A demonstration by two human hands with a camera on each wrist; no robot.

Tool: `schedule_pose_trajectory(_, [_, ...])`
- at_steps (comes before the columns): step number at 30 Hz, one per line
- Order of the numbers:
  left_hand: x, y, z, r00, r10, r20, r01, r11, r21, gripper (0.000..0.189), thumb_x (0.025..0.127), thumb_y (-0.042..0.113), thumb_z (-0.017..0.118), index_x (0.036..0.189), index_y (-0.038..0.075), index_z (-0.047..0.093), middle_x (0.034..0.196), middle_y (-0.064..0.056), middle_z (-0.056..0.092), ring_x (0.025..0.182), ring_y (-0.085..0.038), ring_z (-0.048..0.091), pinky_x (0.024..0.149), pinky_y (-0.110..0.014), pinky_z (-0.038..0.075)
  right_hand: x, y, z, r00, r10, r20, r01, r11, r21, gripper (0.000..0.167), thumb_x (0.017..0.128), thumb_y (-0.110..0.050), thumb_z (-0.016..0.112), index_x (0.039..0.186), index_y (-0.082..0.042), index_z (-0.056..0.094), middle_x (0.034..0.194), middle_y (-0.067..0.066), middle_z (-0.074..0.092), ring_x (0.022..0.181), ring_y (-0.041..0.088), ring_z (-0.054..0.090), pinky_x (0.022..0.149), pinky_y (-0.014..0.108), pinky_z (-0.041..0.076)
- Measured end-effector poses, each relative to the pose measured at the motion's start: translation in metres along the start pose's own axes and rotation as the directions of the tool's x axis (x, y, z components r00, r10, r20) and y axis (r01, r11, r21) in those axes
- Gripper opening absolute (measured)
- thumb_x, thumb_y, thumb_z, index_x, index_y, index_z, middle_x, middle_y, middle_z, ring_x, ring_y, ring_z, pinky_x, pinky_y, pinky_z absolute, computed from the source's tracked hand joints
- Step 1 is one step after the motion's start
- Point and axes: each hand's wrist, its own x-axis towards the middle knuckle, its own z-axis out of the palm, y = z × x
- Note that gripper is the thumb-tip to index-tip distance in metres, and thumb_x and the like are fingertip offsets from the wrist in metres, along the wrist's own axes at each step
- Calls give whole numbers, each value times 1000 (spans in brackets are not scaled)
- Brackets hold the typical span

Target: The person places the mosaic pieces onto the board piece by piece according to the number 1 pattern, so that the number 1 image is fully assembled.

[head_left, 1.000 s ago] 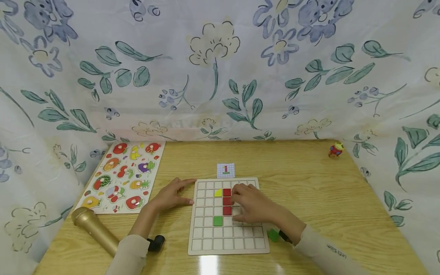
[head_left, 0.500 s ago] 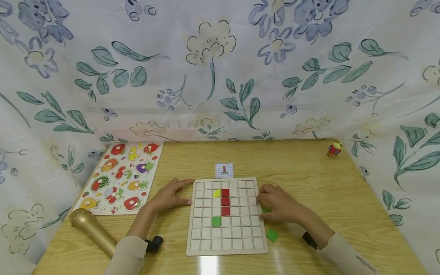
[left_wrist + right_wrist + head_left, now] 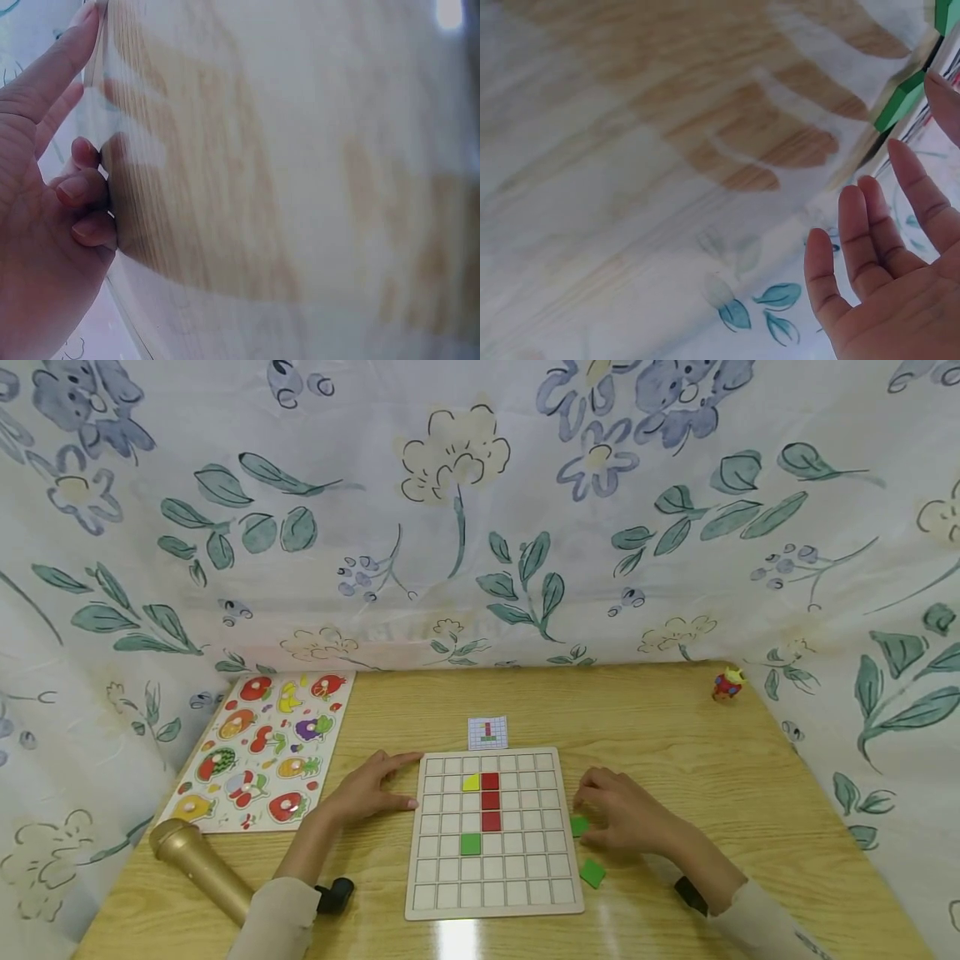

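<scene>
Near green tile (image 3: pixel 580 826): on the table, at the right edge of the gridded board (image 3: pixel 530 868), partly covered by the right hand (image 3: pixel 618 810). Change: a second ago that hand was over the red column; it is now beside the board, thumb and fingers apart around the tile. Contact cannot be told. The board's tiles match the earlier frames, so attention, as judged, has passed to loose green pieces.

Second loose green tile (image 3: pixel 592 872): nearer the person, just beside the board.

Board contents: yellow tile (image 3: pixel 471 782) left of the topmost of three red tiles (image 3: pixel 491 800); placed green tile (image 3: pixel 470 844) diagonally below the lowest red.

Left hand (image 3: pixel 367 792): forefinger and thumb spread, at the board's left edge.

Beyond: pattern card (image 3: pixel 487 733); fruit puzzle board (image 3: pixel 274 817), fruit pieces seated in it; gold microphone (image 3: pixel 201 868).
</scene>
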Motion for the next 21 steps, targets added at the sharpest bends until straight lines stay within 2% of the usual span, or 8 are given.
schedule_pose_trajectory(6, [1,0,0,1000,-2,0,2,1000,-4,77,79,36,83,148,24,49,91,-7,36,79,-20,36,69,-35,31,-2,1,2,1000,23,14,-23,1000,-17,34,76,-28,86,102,-14,70,108,-2,55,100,14,52,85,41,45])
schedule_pose_trajectory(21, [1,0,0,1000,3,-5,-3,1000,-15,78,79,35,84,148,24,49,91,-7,36,78,-19,35,69,-36,31,0,1,5,1000,-16,-15,15,999,-52,29,75,-26,87,97,-15,71,111,0,55,102,17,51,85,43,45])
